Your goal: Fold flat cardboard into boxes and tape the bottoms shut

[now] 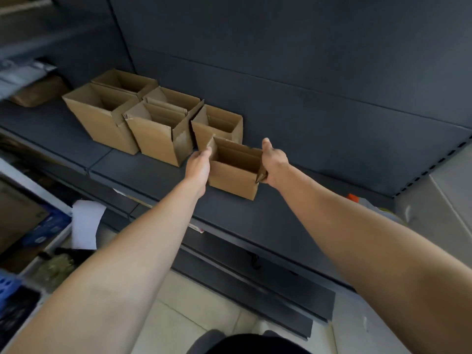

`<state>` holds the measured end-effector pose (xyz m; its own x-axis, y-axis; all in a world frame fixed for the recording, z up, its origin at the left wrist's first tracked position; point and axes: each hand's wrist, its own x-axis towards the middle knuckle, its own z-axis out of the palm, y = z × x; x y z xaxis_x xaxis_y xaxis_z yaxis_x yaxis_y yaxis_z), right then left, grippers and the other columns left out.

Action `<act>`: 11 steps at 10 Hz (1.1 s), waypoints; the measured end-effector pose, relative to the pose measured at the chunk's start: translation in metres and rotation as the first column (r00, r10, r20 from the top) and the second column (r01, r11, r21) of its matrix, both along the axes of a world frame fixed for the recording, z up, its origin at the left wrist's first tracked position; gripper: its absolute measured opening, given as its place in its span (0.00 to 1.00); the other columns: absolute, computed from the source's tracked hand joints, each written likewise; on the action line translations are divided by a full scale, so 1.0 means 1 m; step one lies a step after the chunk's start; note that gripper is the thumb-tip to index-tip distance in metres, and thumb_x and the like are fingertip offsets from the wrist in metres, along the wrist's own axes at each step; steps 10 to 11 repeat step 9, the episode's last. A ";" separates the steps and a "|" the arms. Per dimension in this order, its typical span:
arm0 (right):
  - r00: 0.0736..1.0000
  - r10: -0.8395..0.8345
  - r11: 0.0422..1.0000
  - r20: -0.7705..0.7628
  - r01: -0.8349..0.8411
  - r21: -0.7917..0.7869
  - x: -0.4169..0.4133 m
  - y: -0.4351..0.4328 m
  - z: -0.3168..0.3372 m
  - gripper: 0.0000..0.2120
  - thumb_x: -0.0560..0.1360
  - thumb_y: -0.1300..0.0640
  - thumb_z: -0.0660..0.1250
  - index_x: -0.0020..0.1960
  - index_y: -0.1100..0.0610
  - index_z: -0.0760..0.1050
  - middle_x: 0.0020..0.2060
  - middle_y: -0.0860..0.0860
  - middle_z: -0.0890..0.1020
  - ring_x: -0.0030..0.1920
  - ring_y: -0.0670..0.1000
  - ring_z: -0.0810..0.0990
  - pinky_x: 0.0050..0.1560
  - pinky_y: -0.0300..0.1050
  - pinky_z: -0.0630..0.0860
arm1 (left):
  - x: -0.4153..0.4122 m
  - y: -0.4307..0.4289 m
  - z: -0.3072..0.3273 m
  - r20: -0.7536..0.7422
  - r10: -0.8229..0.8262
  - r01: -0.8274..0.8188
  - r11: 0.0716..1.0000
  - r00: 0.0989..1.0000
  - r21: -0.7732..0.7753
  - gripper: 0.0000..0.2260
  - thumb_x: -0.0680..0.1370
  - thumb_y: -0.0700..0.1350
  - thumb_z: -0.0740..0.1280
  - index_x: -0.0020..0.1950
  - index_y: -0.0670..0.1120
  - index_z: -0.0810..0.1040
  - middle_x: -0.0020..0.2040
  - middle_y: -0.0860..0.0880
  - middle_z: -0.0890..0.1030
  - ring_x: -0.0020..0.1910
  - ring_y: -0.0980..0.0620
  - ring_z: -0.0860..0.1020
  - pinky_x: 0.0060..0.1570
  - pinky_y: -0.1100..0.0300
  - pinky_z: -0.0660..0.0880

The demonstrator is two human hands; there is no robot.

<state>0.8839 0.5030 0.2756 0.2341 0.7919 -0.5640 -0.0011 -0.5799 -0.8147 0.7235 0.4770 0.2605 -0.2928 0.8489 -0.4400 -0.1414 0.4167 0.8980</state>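
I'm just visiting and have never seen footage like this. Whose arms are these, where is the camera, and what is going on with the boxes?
There is no machine here: these are a person's two bare arms, filmed by a wide-angle camera worn on the head, looking forward and down. That is why the arms seem to reach out from the bottom of the picture.

The left hand and right hand grip opposite sides of a small open-topped cardboard box, which sits at or just above the dark shelf. The fingers are closed on its walls.

Behind it and to the left stand five more folded boxes, all open at the top, packed close together on the same shelf. Their bottoms face down, so any tape is hidden.
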 end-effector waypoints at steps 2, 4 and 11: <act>0.984 -0.019 1.000 -0.175 0.018 -0.008 -0.051 0.033 -0.012 0.31 0.76 0.33 0.54 0.70 0.53 0.68 0.63 0.54 0.77 0.61 0.59 0.76 0.61 0.61 0.74 | -0.049 0.027 0.000 0.028 0.110 -0.110 0.994 0.994 0.005 0.19 0.79 0.53 0.63 0.67 0.47 0.69 0.65 0.48 0.71 0.65 0.45 0.69 0.68 0.47 0.66; 0.962 -0.124 0.992 -0.245 0.126 -0.007 -0.084 0.059 -0.036 0.31 0.74 0.34 0.57 0.70 0.52 0.68 0.66 0.53 0.75 0.64 0.58 0.75 0.63 0.61 0.72 | -0.080 0.048 -0.002 -0.035 -0.013 0.013 1.000 0.999 -0.008 0.07 0.79 0.45 0.64 0.56 0.49 0.69 0.56 0.48 0.72 0.57 0.48 0.71 0.62 0.53 0.67; 0.947 -0.206 0.967 0.246 0.158 0.200 -0.114 0.027 0.015 0.19 0.80 0.45 0.59 0.61 0.59 0.70 0.49 0.52 0.77 0.49 0.51 0.76 0.46 0.40 0.70 | -0.113 0.054 -0.005 -0.414 -0.141 0.246 0.946 0.899 0.212 0.07 0.78 0.36 0.61 0.53 0.45 0.70 0.50 0.48 0.72 0.39 0.58 0.72 0.33 0.72 0.69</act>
